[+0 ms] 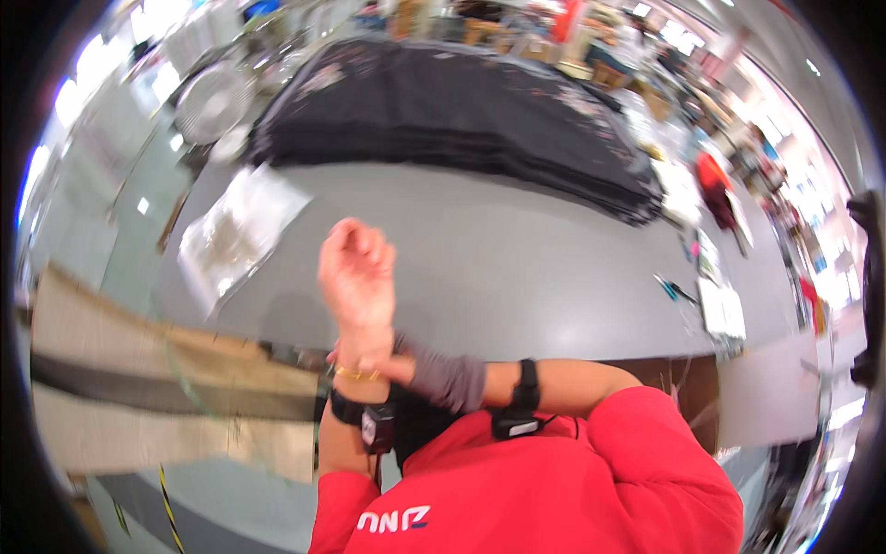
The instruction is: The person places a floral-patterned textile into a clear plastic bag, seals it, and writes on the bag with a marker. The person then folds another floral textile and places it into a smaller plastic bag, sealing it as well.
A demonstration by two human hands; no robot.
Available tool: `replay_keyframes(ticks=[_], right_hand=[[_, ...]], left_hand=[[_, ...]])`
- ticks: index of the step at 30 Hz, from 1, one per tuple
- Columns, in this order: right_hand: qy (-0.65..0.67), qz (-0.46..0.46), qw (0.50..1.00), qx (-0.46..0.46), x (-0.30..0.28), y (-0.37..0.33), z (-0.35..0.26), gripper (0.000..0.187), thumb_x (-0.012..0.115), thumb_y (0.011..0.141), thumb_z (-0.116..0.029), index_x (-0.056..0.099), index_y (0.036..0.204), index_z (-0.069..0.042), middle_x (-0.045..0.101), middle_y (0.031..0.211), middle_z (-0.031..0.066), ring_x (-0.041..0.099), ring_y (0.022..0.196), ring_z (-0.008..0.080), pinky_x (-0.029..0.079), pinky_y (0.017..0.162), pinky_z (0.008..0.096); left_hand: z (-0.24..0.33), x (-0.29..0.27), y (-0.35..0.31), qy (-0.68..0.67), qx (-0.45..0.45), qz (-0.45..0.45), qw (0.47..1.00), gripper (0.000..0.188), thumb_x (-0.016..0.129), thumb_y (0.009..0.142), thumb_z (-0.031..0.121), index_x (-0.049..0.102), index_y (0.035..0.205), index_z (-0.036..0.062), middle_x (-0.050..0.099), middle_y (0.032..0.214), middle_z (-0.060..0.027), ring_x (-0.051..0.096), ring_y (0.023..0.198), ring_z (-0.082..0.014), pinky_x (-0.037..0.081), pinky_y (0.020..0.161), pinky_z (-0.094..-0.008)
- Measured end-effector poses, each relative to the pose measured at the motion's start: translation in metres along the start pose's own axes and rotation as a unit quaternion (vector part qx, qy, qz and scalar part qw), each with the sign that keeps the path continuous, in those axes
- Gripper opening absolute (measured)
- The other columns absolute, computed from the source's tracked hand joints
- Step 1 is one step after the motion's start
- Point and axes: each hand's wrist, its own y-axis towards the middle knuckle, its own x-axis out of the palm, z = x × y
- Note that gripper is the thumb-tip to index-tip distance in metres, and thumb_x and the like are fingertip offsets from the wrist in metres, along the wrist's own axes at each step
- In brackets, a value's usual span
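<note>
My left hand [358,277] is raised over the near edge of the grey table, palm showing and fingers loosely curled with nothing in them. Across my body comes my right arm, a grey fabric cuff [448,377] around its lower end. My right hand [397,369] is closed around my left wrist, by a thin gold-coloured bracelet [356,374]; most of its fingers are hidden behind the wrist. Just below sits a black strap with a small device [377,427] on my left forearm. Another black strapped device [517,423] is on my right forearm.
A wide stack of black fabric [443,102] lies along the far side of the grey table [480,268]. Crumpled clear plastic [235,231] is at its left; small teal-handled snips [666,288] and white papers [722,309] lie right. Cardboard [166,379] stands near left, a fan [214,103] far left.
</note>
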Motion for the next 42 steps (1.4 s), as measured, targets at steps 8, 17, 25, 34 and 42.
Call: replay_keyframes(ticks=[8, 17, 25, 34, 42], right_hand=[[-0.357, -0.005, 0.924, 0.139, -0.08, -0.061, -0.042, 0.041, 0.059, 0.104, -0.034, 0.064, 0.126, 0.0, 0.072, 0.114, 0.0168, 0.068, 0.107, 0.0255, 0.05, 0.097, 0.0383], [-0.643, 0.596, 0.48, -0.009, -0.405, -0.248, -0.241, 0.023, 0.078, 0.086, -0.02, 0.071, 0.104, -0.007, 0.067, 0.109, 0.0134, 0.065, 0.104, 0.0283, 0.052, 0.089, 0.0408], [-0.769, 0.576, 0.254, 0.107, -0.513, -0.325, -0.274, 0.022, 0.067, 0.092, -0.029, 0.072, 0.097, -0.008, 0.067, 0.109, 0.016, 0.062, 0.101, 0.0338, 0.048, 0.092, 0.0463], [-0.658, 0.589, 0.446, 0.144, -0.526, -0.353, -0.346, 0.027, 0.052, 0.099, -0.027, 0.071, 0.097, -0.007, 0.069, 0.092, 0.025, 0.069, 0.09, 0.0413, 0.051, 0.081, 0.0506], [-0.419, 0.679, 0.596, -0.085, -0.469, -0.366, -0.413, 0.019, 0.064, 0.101, -0.024, 0.068, 0.106, -0.006, 0.056, 0.067, -0.0039, 0.045, 0.053, 0.0037, 0.032, 0.047, 0.0228]], left_hand=[[-0.083, 0.019, 0.035, 0.48, 0.1, -0.031, 0.871, 0.016, 0.056, 0.104, 0.017, 0.063, 0.098, 0.0042, 0.047, 0.068, 0.0022, 0.042, 0.058, -0.0065, 0.035, 0.052, -0.0229], [-0.033, -0.048, 0.106, 0.659, -0.054, 0.142, 0.737, 0.017, 0.058, 0.106, 0.022, 0.067, 0.101, 0.0072, 0.05, 0.068, 0.0044, 0.046, 0.056, -0.0036, 0.038, 0.049, -0.0192], [-0.14, -0.024, 0.168, 0.67, -0.148, -0.045, 0.726, 0.019, 0.056, 0.107, 0.021, 0.066, 0.102, 0.0058, 0.056, 0.073, 0.0027, 0.05, 0.063, -0.0046, 0.042, 0.056, -0.0206], [-0.222, 0.017, 0.219, 0.516, -0.344, -0.084, 0.78, 0.064, 0.041, 0.109, 0.056, 0.068, 0.109, -0.0013, 0.071, 0.08, -0.0108, 0.069, 0.064, -0.0184, 0.055, 0.06, -0.028], [-0.24, 0.029, 0.272, 0.319, -0.249, -0.001, 0.915, 0.062, 0.042, 0.108, 0.053, 0.064, 0.119, -0.0032, 0.073, 0.107, -0.0217, 0.074, 0.086, -0.0289, 0.063, 0.07, -0.0344]])
